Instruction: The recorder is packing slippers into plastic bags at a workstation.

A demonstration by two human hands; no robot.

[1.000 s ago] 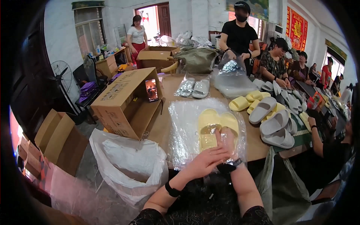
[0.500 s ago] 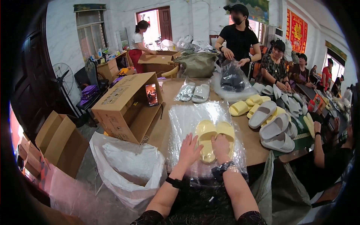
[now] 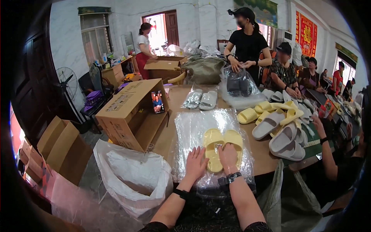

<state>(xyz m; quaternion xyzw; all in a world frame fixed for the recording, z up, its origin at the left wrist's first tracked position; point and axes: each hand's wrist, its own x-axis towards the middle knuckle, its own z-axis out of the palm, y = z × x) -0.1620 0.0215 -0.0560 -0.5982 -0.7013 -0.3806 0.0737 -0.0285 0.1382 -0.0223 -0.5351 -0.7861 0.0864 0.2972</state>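
A pair of yellow slippers [image 3: 213, 149] lies side by side, toes away from me, on a stack of clear plastic bags [image 3: 190, 129]. Glints across their straps suggest clear film over them, though I cannot tell exactly how the bag lies. My right hand [image 3: 228, 156] grips the pair at the inner edges, its fingertips partly hidden between the two slippers. Flat on the plastic just left of the pair rests my left hand [image 3: 196, 160], fingers spread and holding nothing.
Loose grey slippers [image 3: 286, 145] and yellow ones [image 3: 247, 115] are heaped right. A bagged pair [image 3: 208, 100] lies beyond the stack. At left stand a carton [image 3: 123, 112] with a phone [image 3: 157, 102] and a white sack [image 3: 112, 162]. A co-worker holds bagged dark slippers [image 3: 239, 86].
A co-worker's hand at the right has risen beside the heap, where a yellow slipper now lies on top. The standing co-worker has lifted the dark slippers' bag upright. My hands have barely moved.
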